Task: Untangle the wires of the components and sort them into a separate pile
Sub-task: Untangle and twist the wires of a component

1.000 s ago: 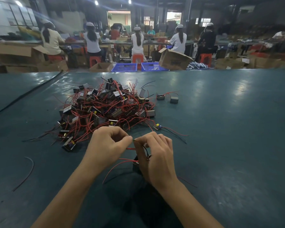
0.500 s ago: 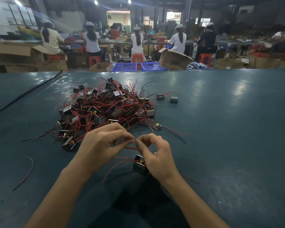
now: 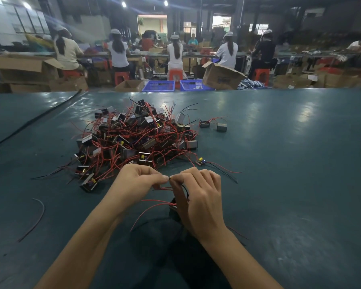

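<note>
Near the tabletop's (image 3: 279, 174) near edge, just in front of the tangled pile (image 3: 138, 138), both hands work the leads of one small component (image 3: 173, 207).

Left hand (image 3: 133, 184) is curled, its thumb and forefinger nipping a wire end right against the right hand's (image 3: 200, 201) fingertips. The right hand pinches the tip of a black wire (image 3: 184, 189) that loops down to the component. Its body is mostly hidden beneath that hand, so its facing cannot be told. A free red lead (image 3: 152, 207) trails from it leftward and toward the near edge. By the look of it, the component is light and rigid. Its leads seem thin, springy, and easily kinked or torn at the joints. It is best held by the block, with each lead drawn out along its own length.
</note>
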A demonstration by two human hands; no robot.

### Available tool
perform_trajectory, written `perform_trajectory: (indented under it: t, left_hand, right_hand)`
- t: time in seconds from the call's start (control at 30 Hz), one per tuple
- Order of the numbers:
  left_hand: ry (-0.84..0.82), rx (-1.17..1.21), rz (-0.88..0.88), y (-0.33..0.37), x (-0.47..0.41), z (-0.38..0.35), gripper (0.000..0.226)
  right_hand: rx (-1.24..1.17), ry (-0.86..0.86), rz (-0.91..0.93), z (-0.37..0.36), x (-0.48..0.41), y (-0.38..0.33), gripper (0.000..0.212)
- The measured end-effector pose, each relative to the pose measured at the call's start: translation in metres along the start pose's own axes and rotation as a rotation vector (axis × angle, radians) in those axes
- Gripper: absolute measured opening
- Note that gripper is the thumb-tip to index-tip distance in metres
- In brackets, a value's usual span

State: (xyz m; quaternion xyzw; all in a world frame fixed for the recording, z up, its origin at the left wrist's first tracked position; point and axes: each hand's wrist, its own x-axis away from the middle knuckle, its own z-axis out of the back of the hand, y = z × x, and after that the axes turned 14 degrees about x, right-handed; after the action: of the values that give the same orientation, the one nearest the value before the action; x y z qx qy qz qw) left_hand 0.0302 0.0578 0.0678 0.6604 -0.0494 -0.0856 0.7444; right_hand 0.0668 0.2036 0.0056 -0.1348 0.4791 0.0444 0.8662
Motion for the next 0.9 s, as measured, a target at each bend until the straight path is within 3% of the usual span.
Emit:
perform_trajectory:
  t: [0.1,0.2,0.27,0.4,0.57,0.9]
  left_hand:
    - [0.028,0.024,-0.105,0.001,0.0,0.001,0.042]
    - [0.006,-0.041,-0.381,0.002,0.003,0.007,0.023]
    - [-0.099,-0.095,-0.498,-0.001,0.005,0.015,0.015]
    - [-0.306,-0.277,-0.568,-0.005,0.005,0.025,0.031]
    - [-0.312,-0.334,-0.731,-0.007,-0.002,0.025,0.013]
    - [-0.191,-0.431,-0.776,-0.007,-0.001,0.027,0.035]
  right_hand:
    - [-0.182,-0.099,-0.113,0.002,0.0,-0.002,0.012]
    - [-0.344,-0.2,-0.285,0.003,-0.002,0.0,0.006]
    - [-0.5,-0.237,-0.389,0.004,-0.004,0.001,0.01]
    - [-0.652,-0.28,-0.496,0.005,-0.006,0.002,0.01]
    - [-0.678,-0.275,-0.501,0.004,-0.005,0.001,0.01]
    - [-0.615,-0.375,-0.321,0.004,-0.002,0.002,0.01]
